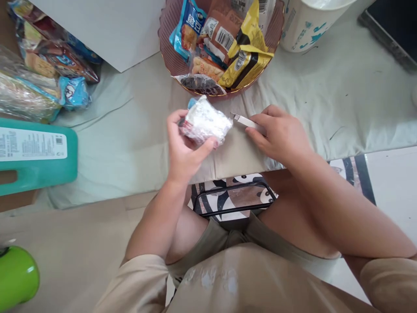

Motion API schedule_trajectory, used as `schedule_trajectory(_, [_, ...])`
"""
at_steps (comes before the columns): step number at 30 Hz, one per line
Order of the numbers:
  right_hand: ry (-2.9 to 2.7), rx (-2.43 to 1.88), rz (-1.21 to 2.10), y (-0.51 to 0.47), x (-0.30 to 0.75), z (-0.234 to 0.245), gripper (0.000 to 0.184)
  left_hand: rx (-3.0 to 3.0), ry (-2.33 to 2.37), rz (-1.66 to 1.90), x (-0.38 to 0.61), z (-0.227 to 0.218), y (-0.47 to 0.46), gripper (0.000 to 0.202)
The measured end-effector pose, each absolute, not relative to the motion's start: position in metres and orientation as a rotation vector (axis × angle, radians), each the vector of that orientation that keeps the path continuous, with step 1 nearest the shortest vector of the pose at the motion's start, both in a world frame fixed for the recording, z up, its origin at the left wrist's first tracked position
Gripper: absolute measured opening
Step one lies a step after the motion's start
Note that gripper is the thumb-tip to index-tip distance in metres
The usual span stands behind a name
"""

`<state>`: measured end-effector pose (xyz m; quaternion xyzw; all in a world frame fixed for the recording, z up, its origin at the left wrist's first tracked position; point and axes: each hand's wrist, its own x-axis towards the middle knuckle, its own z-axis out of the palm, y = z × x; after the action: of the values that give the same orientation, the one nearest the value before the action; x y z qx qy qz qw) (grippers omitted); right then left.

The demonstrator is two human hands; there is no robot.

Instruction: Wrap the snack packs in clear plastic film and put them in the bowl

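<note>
My left hand (185,145) is closed around a small white package wrapped in clear plastic (208,119), with bits of red and blue showing at its edge. In my right hand (280,132) is a slim white utility knife (248,123), its tip pointing left at the package with a small gap between them. Both hands are above the near edge of the cloth-covered table (130,161). Just beyond them stands a pinkish ribbed bowl (166,56) filled with packaged snacks (224,43). The underside of the package is hidden by my fingers.
At the left are a teal jug with a label (42,167) and several bagged snacks (48,65). A white box (120,30) stands behind. A paper cup (312,26) and a dark flat object (394,34) are at the right. A green round object (19,276) is lower left.
</note>
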<state>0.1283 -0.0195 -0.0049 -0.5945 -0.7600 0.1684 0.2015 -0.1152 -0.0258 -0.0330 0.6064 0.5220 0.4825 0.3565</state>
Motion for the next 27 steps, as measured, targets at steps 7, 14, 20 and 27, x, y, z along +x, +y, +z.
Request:
schedule_trajectory(7, [-2.053, -1.741, 0.332, -0.010, 0.140, -0.016, 0.028, 1.939, 1.498, 1.153, -0.112, -0.030, -0.036, 0.081])
schedule_trajectory(14, [-2.054, -1.568, 0.290, -0.014, 0.126, -0.012, 0.030, 1.962, 1.479, 1.081, -0.120, -0.021, -0.025, 0.041])
schedule_trajectory(20, [-2.180, -1.332, 0.507, -0.025, 0.100, -0.011, 0.040, 1.441, 1.504, 1.270, -0.117, -0.018, -0.025, 0.012])
schedule_trajectory(27, [-2.188, -1.327, 0.508, -0.025, 0.096, -0.014, 0.059, 1.005, 1.426, 1.196, -0.117, -0.016, -0.019, 0.028])
